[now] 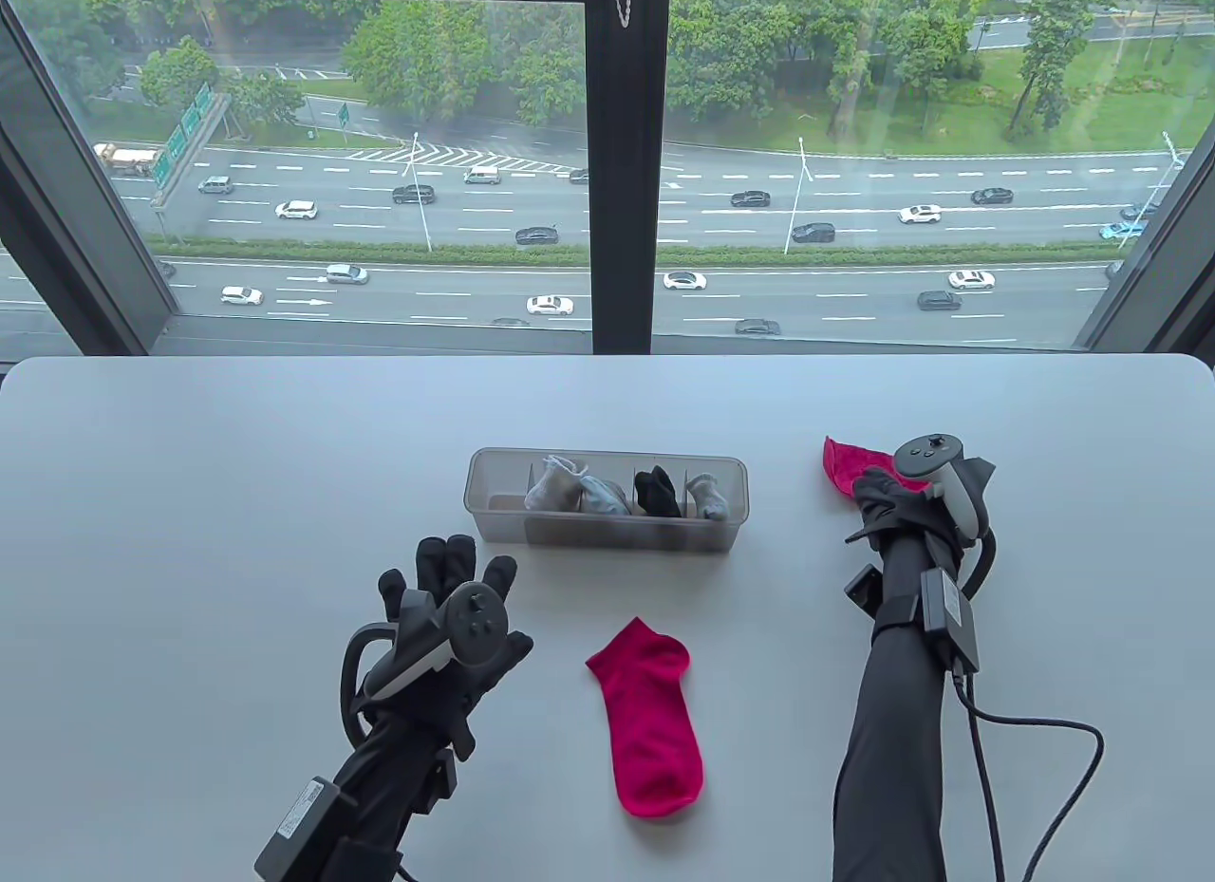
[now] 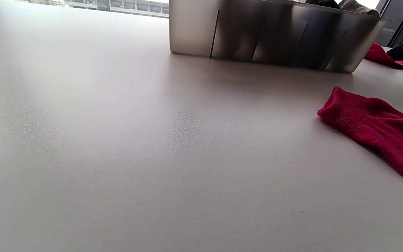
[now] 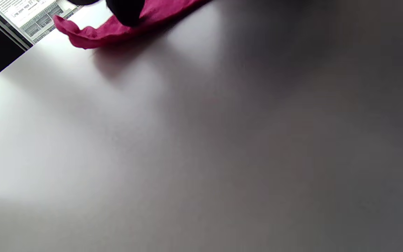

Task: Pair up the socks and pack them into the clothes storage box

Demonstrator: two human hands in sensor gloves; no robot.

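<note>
A clear storage box [image 1: 607, 531] [image 2: 275, 38] with dividers stands mid-table and holds grey sock bundles [image 1: 560, 488] and a black one [image 1: 657, 491]. One red sock [image 1: 650, 721] [image 2: 380, 133] lies flat in front of the box. My left hand [image 1: 456, 564] hovers to its left, fingers straight and spread, holding nothing. A second red sock [image 1: 850, 462] [image 3: 110, 31] [image 2: 380, 56] lies right of the box. My right hand [image 1: 871, 493] is on it with fingers curled down, gripping the cloth; a dark fingertip [image 3: 124, 10] presses on it. Most of this sock is hidden under the hand.
The white table [image 1: 237, 502] runs back to a large window [image 1: 626, 160]. A cable [image 1: 1044, 759] trails from my right forearm across the table's right front. The leftmost compartment of the box [image 1: 498, 488] looks bare.
</note>
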